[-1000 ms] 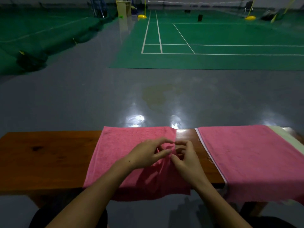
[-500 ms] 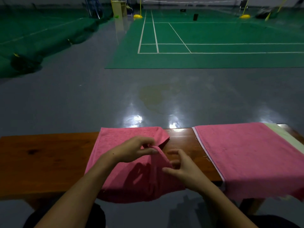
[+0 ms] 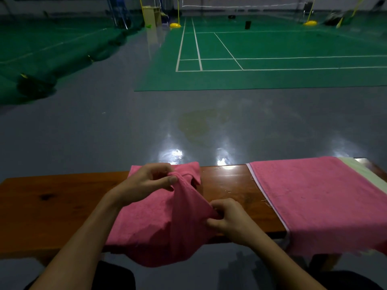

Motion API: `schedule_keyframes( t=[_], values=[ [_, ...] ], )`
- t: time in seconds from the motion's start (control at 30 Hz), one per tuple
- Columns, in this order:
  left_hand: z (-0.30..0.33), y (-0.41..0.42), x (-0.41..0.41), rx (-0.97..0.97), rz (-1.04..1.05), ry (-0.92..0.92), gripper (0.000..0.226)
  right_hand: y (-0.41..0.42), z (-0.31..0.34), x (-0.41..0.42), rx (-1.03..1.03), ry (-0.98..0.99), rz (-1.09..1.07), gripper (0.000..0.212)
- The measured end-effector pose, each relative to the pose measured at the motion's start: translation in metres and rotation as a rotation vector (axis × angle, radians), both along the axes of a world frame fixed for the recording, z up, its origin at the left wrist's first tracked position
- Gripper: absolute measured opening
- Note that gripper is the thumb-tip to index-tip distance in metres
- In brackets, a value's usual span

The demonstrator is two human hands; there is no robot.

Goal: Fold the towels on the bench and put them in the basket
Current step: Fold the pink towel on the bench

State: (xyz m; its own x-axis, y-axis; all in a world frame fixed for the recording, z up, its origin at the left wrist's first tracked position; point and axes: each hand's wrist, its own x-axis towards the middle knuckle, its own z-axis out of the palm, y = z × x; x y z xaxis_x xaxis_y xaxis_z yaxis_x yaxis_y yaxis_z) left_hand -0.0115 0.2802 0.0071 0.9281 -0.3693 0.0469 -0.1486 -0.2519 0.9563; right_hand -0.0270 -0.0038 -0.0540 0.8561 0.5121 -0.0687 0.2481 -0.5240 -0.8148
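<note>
A pink towel (image 3: 146, 222) lies across the middle of the wooden bench (image 3: 52, 206), its near end hanging over the front edge. My left hand (image 3: 146, 181) pinches the towel's right edge near the far side and lifts it. My right hand (image 3: 228, 218) pinches the same edge nearer to me, so the cloth is raised in a ridge between the two hands. A second pink towel (image 3: 314, 201) lies flat on the bench to the right. No basket is in view.
A pale towel (image 3: 364, 174) shows under the far right side of the second pink towel. Beyond the bench lies a shiny grey floor (image 3: 104, 132) and a green badminton court (image 3: 272, 59). My dark-clad knees sit below the bench's front edge.
Both hands met at the towel's right edge, then parted: the left carried its pinch leftward and away, the right pulled toward me. The towel's right side has lifted and shifted left.
</note>
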Motion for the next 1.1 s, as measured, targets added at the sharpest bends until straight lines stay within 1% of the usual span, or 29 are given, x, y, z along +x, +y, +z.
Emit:
schedule_keyframes(
  t=[0.07, 0.23, 0.37, 0.47, 0.53, 0.6, 0.67, 0.73, 0.8, 0.83, 0.87, 0.93, 1.0, 1.03, 1.07, 1.1],
  values=[
    [0.006, 0.003, -0.005, -0.088, 0.022, 0.034, 0.021, 0.008, 0.002, 0.001, 0.036, -0.036, -0.051, 0.018],
    [0.014, 0.007, -0.011, -0.294, 0.069, 0.113, 0.015, 0.024, 0.002, 0.007, 0.198, -0.188, -0.261, 0.009],
    [0.016, 0.008, -0.012, -0.434, 0.085, 0.165, 0.017, 0.041, -0.001, 0.003, 0.374, -0.184, -0.339, 0.008],
    [0.016, 0.008, -0.013, -0.455, 0.087, 0.166, 0.020, 0.053, -0.004, -0.002, 0.478, -0.168, -0.355, 0.012],
    [0.018, 0.006, -0.013, -0.462, 0.076, 0.168, 0.025, 0.060, -0.002, -0.004, 0.520, -0.152, -0.339, 0.018],
    [0.020, 0.006, -0.015, -0.480, 0.080, 0.176, 0.028, 0.066, -0.001, -0.003, 0.604, -0.128, -0.322, 0.023],
    [0.022, 0.008, -0.015, -0.501, 0.088, 0.181, 0.024, 0.068, 0.002, 0.001, 0.678, -0.125, -0.323, 0.023],
    [0.021, 0.012, -0.015, -0.495, 0.107, 0.176, 0.016, 0.063, 0.006, 0.008, 0.664, -0.170, -0.332, 0.019],
    [0.020, 0.019, -0.015, -0.425, 0.128, 0.157, 0.014, 0.051, 0.011, 0.019, 0.537, -0.330, -0.316, 0.014],
    [0.019, 0.023, -0.015, -0.360, 0.129, 0.138, 0.014, 0.043, 0.013, 0.024, 0.452, -0.421, -0.299, 0.014],
    [0.017, 0.027, -0.014, -0.265, 0.126, 0.109, 0.017, 0.036, 0.016, 0.030, 0.376, -0.498, -0.282, 0.015],
    [0.011, 0.034, -0.011, 0.002, 0.110, 0.026, 0.022, 0.023, 0.022, 0.039, 0.243, -0.571, -0.241, 0.021],
    [0.000, 0.036, -0.006, 0.308, 0.119, -0.115, 0.020, 0.016, 0.027, 0.042, 0.102, -0.631, -0.177, 0.024],
    [-0.005, 0.035, -0.003, 0.425, 0.134, -0.204, 0.016, 0.015, 0.028, 0.044, 0.033, -0.668, -0.149, 0.023],
    [-0.009, 0.034, -0.001, 0.497, 0.145, -0.302, 0.013, 0.014, 0.030, 0.045, -0.019, -0.707, -0.131, 0.021],
    [-0.010, 0.032, 0.000, 0.522, 0.157, -0.399, 0.013, 0.015, 0.031, 0.046, -0.054, -0.737, -0.123, 0.019]
  ],
)
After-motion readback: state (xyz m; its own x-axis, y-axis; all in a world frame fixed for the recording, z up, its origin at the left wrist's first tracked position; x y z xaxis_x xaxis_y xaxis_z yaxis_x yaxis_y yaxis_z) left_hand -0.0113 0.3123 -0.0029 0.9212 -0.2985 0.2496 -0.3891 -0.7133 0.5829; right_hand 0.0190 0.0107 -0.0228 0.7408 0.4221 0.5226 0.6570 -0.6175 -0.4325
